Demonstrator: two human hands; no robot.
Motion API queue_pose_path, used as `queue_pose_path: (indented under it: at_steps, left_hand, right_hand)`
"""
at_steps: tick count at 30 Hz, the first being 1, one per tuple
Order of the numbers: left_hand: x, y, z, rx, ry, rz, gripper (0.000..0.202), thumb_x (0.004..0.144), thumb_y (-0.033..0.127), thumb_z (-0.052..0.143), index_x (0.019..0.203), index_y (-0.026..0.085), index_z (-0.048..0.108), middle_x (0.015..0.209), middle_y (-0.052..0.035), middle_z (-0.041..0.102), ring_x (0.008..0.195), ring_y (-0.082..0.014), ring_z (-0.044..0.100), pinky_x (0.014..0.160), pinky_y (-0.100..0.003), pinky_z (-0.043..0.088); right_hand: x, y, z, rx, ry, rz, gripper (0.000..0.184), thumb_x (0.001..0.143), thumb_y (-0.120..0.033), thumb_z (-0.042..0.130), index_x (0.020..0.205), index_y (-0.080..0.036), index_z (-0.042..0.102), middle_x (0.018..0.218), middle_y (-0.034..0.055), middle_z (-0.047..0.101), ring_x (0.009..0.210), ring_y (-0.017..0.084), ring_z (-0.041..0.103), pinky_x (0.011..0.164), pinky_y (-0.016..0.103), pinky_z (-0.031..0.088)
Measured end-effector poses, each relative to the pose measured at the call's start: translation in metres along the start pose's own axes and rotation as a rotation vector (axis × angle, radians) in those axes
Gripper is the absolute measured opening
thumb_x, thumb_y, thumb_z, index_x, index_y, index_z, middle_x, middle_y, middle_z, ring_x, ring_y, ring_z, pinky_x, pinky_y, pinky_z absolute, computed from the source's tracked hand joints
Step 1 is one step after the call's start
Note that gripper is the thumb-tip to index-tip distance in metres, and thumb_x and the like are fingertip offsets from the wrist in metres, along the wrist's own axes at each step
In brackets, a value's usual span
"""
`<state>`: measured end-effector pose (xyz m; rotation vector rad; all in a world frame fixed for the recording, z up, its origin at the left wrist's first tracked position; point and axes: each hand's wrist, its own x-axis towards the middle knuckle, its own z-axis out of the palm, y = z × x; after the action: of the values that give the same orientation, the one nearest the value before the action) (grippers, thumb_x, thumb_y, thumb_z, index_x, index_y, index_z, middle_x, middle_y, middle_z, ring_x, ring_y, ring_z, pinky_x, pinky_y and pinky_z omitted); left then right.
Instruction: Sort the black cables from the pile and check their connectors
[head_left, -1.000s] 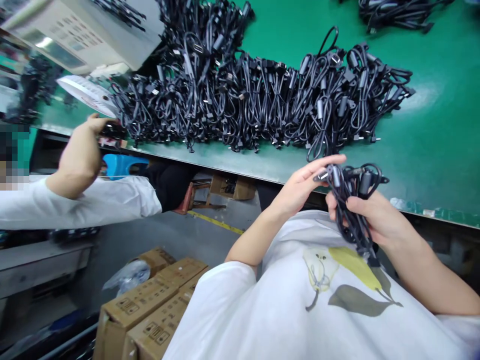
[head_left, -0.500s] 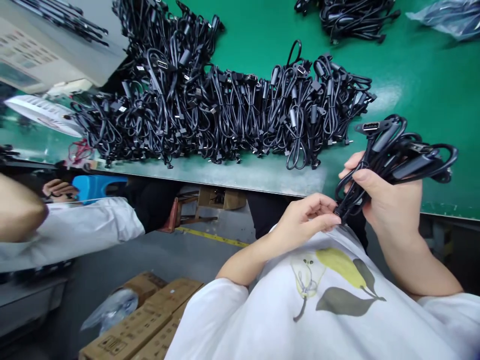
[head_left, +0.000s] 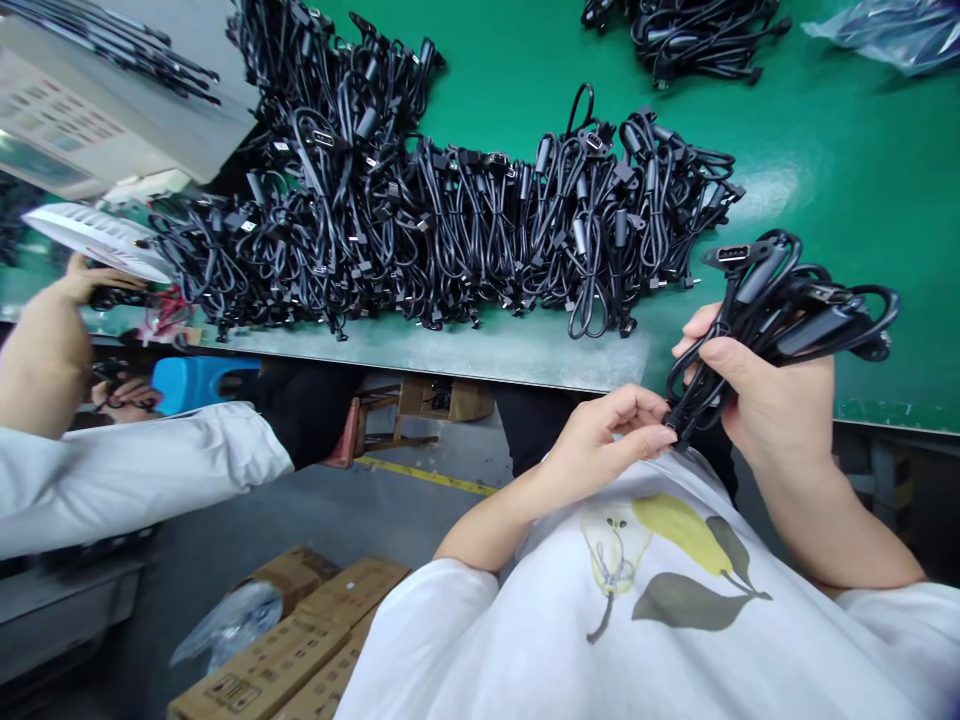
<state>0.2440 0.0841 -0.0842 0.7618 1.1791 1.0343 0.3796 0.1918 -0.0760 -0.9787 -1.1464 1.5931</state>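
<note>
My right hand [head_left: 772, 390] is closed round several bundled black cables [head_left: 787, 300], held just in front of the bench's edge. A flat connector with a screw flange [head_left: 733, 255] sticks out at the upper left of this bunch. My left hand [head_left: 615, 430] pinches a small black plug [head_left: 671, 422] at the bunch's lower end, between thumb and fingers. Beyond my hands, a long heap of tied black cables [head_left: 480, 230] lies along the green bench [head_left: 825, 160].
More black cables [head_left: 705, 40] and a clear plastic bag [head_left: 892, 35] lie at the back right. At left stand a beige device [head_left: 97, 110] and a white round dish [head_left: 97, 240]. A co-worker's arm [head_left: 45, 350] reaches there. Cardboard boxes [head_left: 300, 640] stand on the floor.
The co-worker's arm has come up to the bench near the white dish. My hands keep the same hold on the cables, while the view has shifted slightly.
</note>
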Motion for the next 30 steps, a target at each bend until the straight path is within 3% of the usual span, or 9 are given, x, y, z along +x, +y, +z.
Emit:
queue_pose_path:
  at_steps: [4, 7, 9, 11, 15, 19, 23, 27, 30]
  left_hand:
    - [0.002, 0.000, -0.003, 0.107, -0.022, 0.037, 0.030, 0.093, 0.047, 0.070, 0.100, 0.019, 0.063, 0.084, -0.0011, 0.070, 0.070, -0.0114, 0.064, 0.071, -0.025, 0.053]
    - [0.004, 0.003, -0.014, 0.398, 0.089, 0.197, 0.026, 0.098, 0.044, 0.064, 0.106, 0.020, 0.066, 0.093, -0.0043, 0.074, 0.081, -0.0151, 0.068, 0.079, -0.029, 0.053]
    - [0.007, 0.008, -0.023, 0.637, 0.234, 0.363, 0.023, 0.101, 0.040, 0.059, 0.111, 0.021, 0.068, 0.097, -0.0059, 0.074, 0.086, -0.0173, 0.068, 0.084, -0.031, 0.053]
    - [0.013, 0.015, -0.029, 0.843, 0.338, 0.508, 0.022, 0.104, 0.035, 0.053, 0.114, 0.021, 0.068, 0.101, -0.0073, 0.074, 0.090, -0.0189, 0.067, 0.088, -0.032, 0.051]
    - [0.051, 0.031, -0.017, 1.128, 0.329, 0.659, 0.029, 0.106, 0.030, 0.046, 0.124, 0.019, 0.066, 0.114, -0.0117, 0.073, 0.103, -0.0238, 0.064, 0.095, -0.035, 0.046]
    - [0.123, 0.039, 0.014, 1.329, 0.288, 0.645, 0.034, 0.100, 0.028, 0.059, 0.130, 0.013, 0.061, 0.118, -0.0175, 0.067, 0.111, -0.0316, 0.059, 0.094, -0.039, 0.043]
    - [0.181, 0.039, 0.030, 1.545, 0.362, 0.533, 0.025, 0.096, 0.004, 0.047, 0.114, 0.003, 0.065, 0.106, -0.0208, 0.065, 0.104, -0.0328, 0.059, 0.085, -0.038, 0.043]
    - [0.196, 0.045, 0.030, 1.615, 0.237, 0.472, 0.026, 0.097, 0.004, 0.043, 0.108, 0.003, 0.066, 0.104, -0.0208, 0.066, 0.099, -0.0307, 0.062, 0.083, -0.038, 0.044]
    - [0.192, 0.053, 0.030, 1.478, 0.136, 0.476, 0.021, 0.097, 0.012, 0.048, 0.107, 0.008, 0.066, 0.104, -0.0171, 0.068, 0.099, -0.0292, 0.062, 0.087, -0.039, 0.045]
  right_hand:
    - [0.002, 0.003, -0.003, -0.037, -0.014, 0.030, 0.017, 0.081, -0.034, 0.086, 0.091, -0.025, 0.077, 0.090, 0.0011, 0.074, 0.072, 0.017, 0.069, 0.065, 0.028, 0.059]
    - [0.011, 0.007, -0.018, -0.022, -0.022, 0.050, 0.012, 0.083, -0.029, 0.079, 0.094, -0.025, 0.076, 0.099, 0.0023, 0.076, 0.091, 0.022, 0.075, 0.086, 0.037, 0.062]
    - [0.022, 0.012, -0.036, 0.025, -0.027, 0.062, 0.018, 0.082, -0.023, 0.076, 0.100, -0.027, 0.075, 0.101, 0.0019, 0.075, 0.103, 0.025, 0.074, 0.101, 0.045, 0.058]
    - [0.034, 0.019, -0.059, 0.070, -0.030, 0.095, 0.028, 0.081, -0.019, 0.076, 0.106, -0.030, 0.074, 0.096, 0.0017, 0.072, 0.104, 0.026, 0.073, 0.106, 0.049, 0.056]
    - [0.052, 0.030, -0.100, 0.173, -0.031, 0.203, 0.025, 0.084, -0.014, 0.071, 0.102, -0.032, 0.071, 0.087, 0.0026, 0.060, 0.090, 0.022, 0.068, 0.103, 0.048, 0.056]
    - [0.056, 0.034, -0.113, 0.286, -0.017, 0.306, 0.014, 0.086, -0.020, 0.071, 0.098, -0.029, 0.072, 0.086, 0.0017, 0.052, 0.079, 0.017, 0.058, 0.087, 0.039, 0.060]
    - [0.054, 0.036, -0.109, 0.300, -0.027, 0.313, 0.021, 0.075, -0.023, 0.082, 0.092, -0.025, 0.069, 0.079, -0.0027, 0.046, 0.067, 0.013, 0.049, 0.064, 0.027, 0.054]
    - [0.053, 0.036, -0.104, 0.335, -0.011, 0.310, 0.031, 0.069, -0.026, 0.089, 0.081, -0.023, 0.061, 0.078, -0.0043, 0.046, 0.069, 0.011, 0.050, 0.065, 0.025, 0.053]
    - [0.053, 0.036, -0.101, 0.343, 0.037, 0.293, 0.034, 0.068, -0.030, 0.091, 0.078, -0.023, 0.060, 0.081, -0.0033, 0.053, 0.072, 0.011, 0.055, 0.069, 0.025, 0.054]
